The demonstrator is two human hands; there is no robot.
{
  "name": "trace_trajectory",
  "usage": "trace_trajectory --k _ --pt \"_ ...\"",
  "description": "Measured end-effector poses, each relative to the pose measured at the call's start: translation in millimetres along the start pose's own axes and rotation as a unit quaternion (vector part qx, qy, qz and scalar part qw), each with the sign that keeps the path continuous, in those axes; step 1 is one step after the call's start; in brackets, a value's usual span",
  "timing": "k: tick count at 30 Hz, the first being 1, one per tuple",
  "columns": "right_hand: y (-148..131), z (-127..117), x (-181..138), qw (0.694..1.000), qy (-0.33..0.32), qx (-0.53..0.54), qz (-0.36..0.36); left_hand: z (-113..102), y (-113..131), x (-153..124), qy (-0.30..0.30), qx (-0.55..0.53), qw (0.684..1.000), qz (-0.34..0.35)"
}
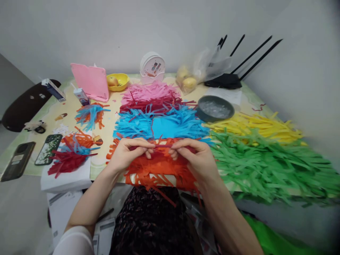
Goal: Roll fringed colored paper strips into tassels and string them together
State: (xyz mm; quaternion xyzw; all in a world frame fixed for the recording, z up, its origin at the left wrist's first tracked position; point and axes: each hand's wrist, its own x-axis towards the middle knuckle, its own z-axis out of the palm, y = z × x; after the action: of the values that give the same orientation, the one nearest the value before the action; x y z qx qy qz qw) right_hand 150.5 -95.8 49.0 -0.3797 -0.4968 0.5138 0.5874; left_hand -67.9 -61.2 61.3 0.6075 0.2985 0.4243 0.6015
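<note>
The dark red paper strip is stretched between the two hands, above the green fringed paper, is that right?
Not quite: the head view shows the dark red paper strip above the orange fringed paper, not the green. It is indeed stretched between the left hand and right hand.

The red strip (163, 145) between the fingers (142, 142) looks like matt paper, though blurred. Matt, papery orange fringe (159, 165) roughens the surface's (105, 124) near edge; smooth pink plastic cover (90, 81), far left corner.
</note>
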Motion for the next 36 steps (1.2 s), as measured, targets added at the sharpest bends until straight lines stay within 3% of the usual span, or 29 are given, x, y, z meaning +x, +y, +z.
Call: trace_trajectory --k 5,9,12,17,20,24,29,32,36 --pt "-1.7 2.1 -2.7 0.995 0.004 -0.078 -0.064 -1.9 -2.9 -1.7 0.005 -0.063 0.998 0.014" --pt "-17.8 2.0 -3.8 0.952 -0.056 -0.221 -0.206 -14.5 23.4 -3.0 -0.104 0.129 0.985 0.055" --pt "-26.4 4.2 -1.6 0.914 -0.1 -0.275 -0.282 -16.2 44.8 1.0 -0.12 0.288 0.946 0.088" --pt "-28.8 8.3 -2.5 0.879 -0.175 -0.305 -0.321 -9.7 44.8 10.3 -0.229 0.341 0.91 0.059" --pt "-31.5 4.0 0.0 0.88 -0.206 -0.339 -0.262 -10.5 34.5 10.9 -0.196 0.417 0.885 0.07" --pt "-29.8 -3.4 19.4 0.931 -0.216 -0.291 -0.039 -11.6 25.2 8.4 -0.104 0.525 0.827 0.173" --pt "-12.4 6.2 38.1 0.935 -0.307 -0.105 0.141 -16.0 18.0 4.4 -0.068 0.459 0.852 0.243" --pt "-6.3 19.1 32.8 0.951 -0.256 -0.027 0.172 -21.3 8.2 3.4 -0.017 0.436 0.859 0.267" --pt "-5.1 33.5 25.4 0.977 -0.171 -0.008 0.124 -15.2 -9.2 7.8 0.096 0.42 0.861 0.27"
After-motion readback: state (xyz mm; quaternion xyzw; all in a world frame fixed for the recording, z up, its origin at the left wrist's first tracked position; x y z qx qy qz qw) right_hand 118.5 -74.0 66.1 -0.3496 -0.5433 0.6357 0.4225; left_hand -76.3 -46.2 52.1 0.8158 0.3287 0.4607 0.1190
